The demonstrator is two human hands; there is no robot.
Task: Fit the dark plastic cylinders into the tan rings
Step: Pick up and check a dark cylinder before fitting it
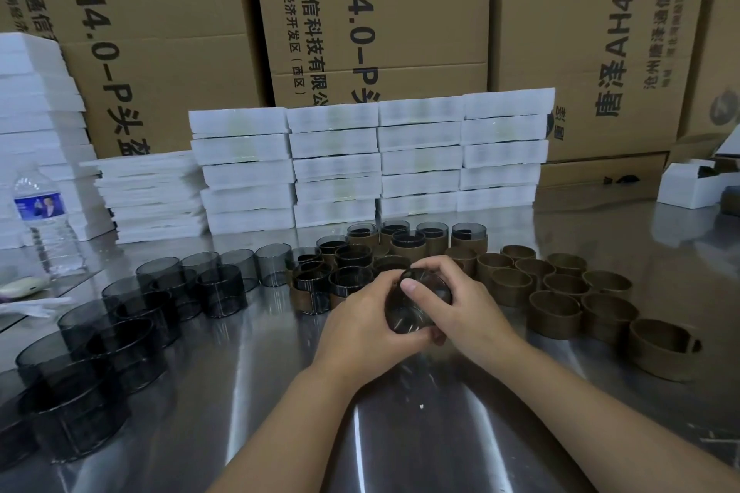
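- Shiny steel table [400, 432], a wall of brown printed cardboard boxes [380, 12] behind it, stacks of flat white trays [336, 168] in front of those, and a clear plastic water bottle [44, 220] far left.
- Left hand [360, 316] and right hand [460, 300] meet mid-table, fingers of both curled round one smoky dark plastic cylinder [416, 304], right thumb on its rim.
- Loose dark cylinders [120, 316] sit left, empty tan rings [560, 292] right, fitted pairs [360, 252] just behind the hands.
- Can't tell if the held one has a ring on it, the fingers cover that.
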